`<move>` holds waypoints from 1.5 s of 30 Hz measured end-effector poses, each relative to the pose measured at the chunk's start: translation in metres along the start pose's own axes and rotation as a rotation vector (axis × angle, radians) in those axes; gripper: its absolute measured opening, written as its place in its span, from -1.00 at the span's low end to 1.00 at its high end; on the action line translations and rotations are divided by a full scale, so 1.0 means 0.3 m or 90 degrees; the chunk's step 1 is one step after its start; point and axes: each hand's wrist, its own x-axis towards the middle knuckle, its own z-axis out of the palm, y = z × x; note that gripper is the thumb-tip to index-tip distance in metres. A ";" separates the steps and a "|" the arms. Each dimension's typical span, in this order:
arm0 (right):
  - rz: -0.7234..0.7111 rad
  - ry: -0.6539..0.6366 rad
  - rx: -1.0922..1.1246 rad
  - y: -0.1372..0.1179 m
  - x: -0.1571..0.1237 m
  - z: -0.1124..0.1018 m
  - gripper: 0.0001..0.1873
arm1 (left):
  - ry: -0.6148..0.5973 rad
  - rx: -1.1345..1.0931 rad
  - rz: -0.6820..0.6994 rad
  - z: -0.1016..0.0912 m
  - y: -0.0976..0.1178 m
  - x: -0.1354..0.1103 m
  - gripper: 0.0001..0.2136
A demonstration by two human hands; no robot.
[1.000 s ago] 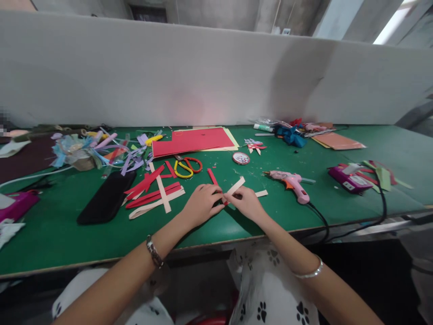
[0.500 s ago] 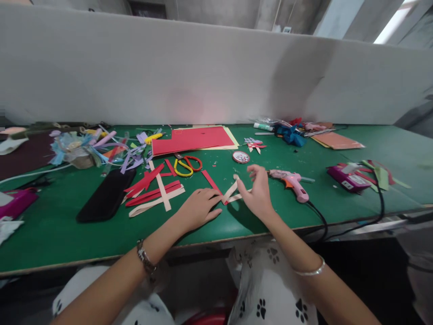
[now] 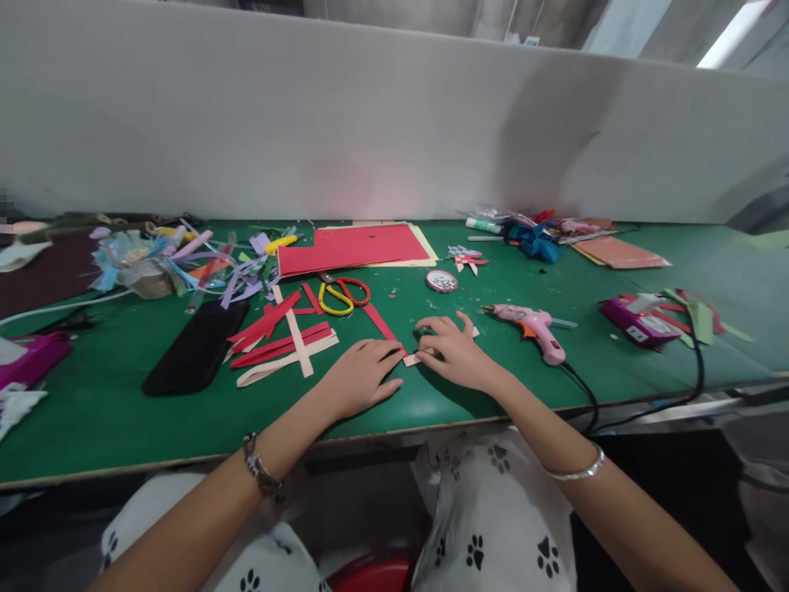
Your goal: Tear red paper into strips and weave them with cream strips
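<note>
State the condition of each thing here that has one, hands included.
Left hand: palm down, fingertips at red strip.
Right hand: fingers bent over cream strip.
Red strip: flat, one end at left hand.
Cream strip: partly hidden by right hand.
Scissors: lying flat, unheld.
Glue gun: on its side, unheld.
Red sheet: flat over pale sheets.
Black slab: lying flat.

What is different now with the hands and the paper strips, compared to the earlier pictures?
The right hand, first at the join, opened and rose to the right, then came down over the cream strip, hiding most of it. More of the red strip shows beyond the left hand, which stayed near the join. Scissors and glue gun stayed put.
</note>
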 end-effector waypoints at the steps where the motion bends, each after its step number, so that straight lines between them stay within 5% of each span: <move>1: 0.003 -0.001 0.010 0.003 0.000 0.004 -0.78 | -0.002 0.002 0.001 -0.001 -0.001 -0.003 -0.64; 16: 0.036 0.024 0.035 0.013 0.010 0.037 -0.86 | -0.061 0.094 0.088 -0.030 0.001 -0.011 -0.58; 30: 0.053 0.055 0.012 -0.007 -0.003 0.046 -0.86 | -0.053 0.036 0.059 -0.022 -0.013 -0.021 -0.56; 38: 0.072 0.048 0.021 -0.020 0.000 0.048 -0.92 | 0.009 -0.059 -0.097 -0.020 0.003 0.058 -0.72; 45: 0.093 0.039 0.054 -0.012 0.008 0.045 -0.93 | 0.012 -0.022 -0.118 -0.012 0.012 0.094 -0.82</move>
